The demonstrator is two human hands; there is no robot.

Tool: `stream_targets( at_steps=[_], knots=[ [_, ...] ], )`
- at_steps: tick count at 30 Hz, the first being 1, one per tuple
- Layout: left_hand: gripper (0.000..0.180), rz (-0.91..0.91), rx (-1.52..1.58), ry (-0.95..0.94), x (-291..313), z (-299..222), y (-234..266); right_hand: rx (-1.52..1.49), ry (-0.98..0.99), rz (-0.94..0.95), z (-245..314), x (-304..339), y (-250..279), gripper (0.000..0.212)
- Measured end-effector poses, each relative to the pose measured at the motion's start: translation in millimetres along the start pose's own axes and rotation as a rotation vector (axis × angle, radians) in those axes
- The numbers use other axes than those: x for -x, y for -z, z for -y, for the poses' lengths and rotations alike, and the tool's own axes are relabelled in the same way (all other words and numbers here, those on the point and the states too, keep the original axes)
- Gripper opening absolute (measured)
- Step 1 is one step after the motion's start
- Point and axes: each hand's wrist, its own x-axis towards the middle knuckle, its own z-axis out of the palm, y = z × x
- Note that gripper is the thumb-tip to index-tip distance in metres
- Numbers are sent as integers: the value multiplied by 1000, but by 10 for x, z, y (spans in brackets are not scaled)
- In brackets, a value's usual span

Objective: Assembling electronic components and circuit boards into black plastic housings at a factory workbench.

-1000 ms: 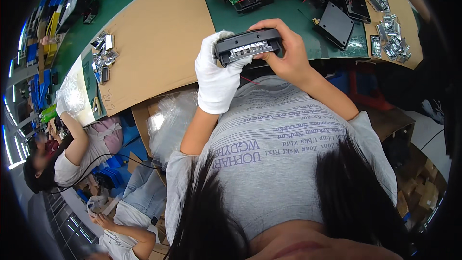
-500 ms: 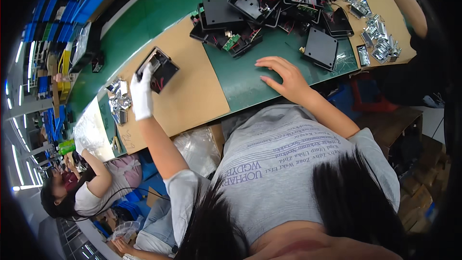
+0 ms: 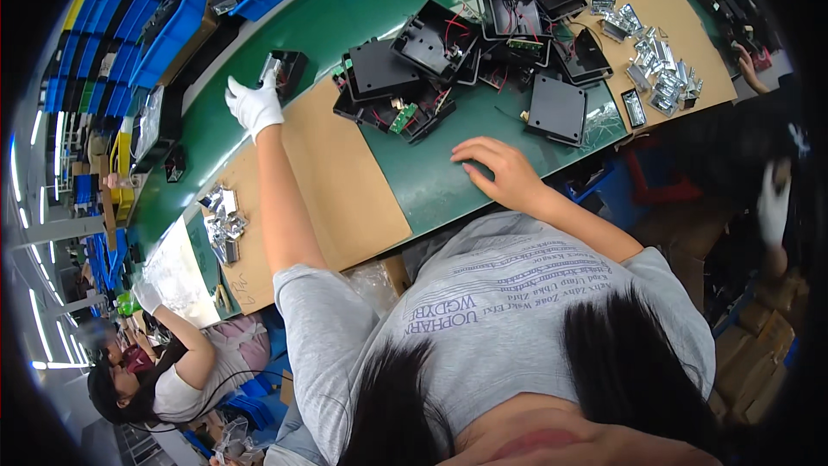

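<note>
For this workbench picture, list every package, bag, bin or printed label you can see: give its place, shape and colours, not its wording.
Blue bins: far left edge, stacked rectangular trays.
Clear plastic bag: left bench end, crumpled, see-through.
Cardboard boxes: lower right, brown.
Shirt print: person's grey shirt, dark lettering.

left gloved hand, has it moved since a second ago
Yes. The left hand went from in front of the chest out to the far left, setting the black unit on the green belt.
</note>
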Motion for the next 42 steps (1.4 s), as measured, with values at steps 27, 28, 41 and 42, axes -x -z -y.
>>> stream_targets(
  at_steps=[27, 28, 41, 42],
  knots=[
    [21, 578, -649, -1097, -643, -2854, -2247, -303, -120, 22, -31, -101, 157, 22],
    [22, 553, -574, -1023, -676, -2746, -2023, -301, -113, 10, -37, -102, 137, 21],
    [23, 556, -261, -681, 1778, -1365, 2181, -305, -223, 53, 43, -121, 171, 17],
    [21, 587, -248, -648, 2018, -1271, 2223, -379, -241, 40, 36, -114, 149, 18]
  ],
)
